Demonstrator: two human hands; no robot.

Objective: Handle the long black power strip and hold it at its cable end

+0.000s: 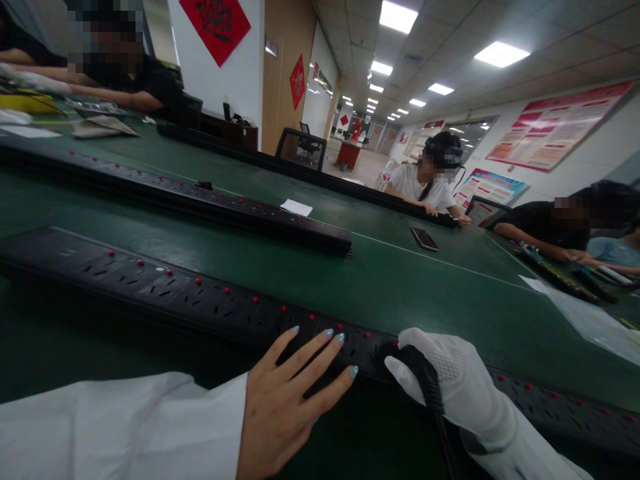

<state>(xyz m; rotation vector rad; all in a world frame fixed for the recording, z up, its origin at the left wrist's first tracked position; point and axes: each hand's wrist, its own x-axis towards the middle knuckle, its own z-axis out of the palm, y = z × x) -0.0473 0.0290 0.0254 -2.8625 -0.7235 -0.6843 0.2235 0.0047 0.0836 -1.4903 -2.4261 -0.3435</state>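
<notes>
A long black power strip (225, 313) with a row of sockets and red dots slants across the green table. My left hand (300, 393), bare with pale blue nails, rests on the strip with its fingers spread and holds nothing. To its right, my right hand (455, 380) wears a white glove. Its fingers wrap round a black plug (413, 363), which sits against the sockets; its cable runs down toward the bottom edge. The plug's pins are hidden.
Behind lies a second black strip (225, 203), and a third long black bar (300, 173) is farther back. A white paper slip (297, 207) and a phone (424, 238) lie on the green table (400, 287). Several people sit around it.
</notes>
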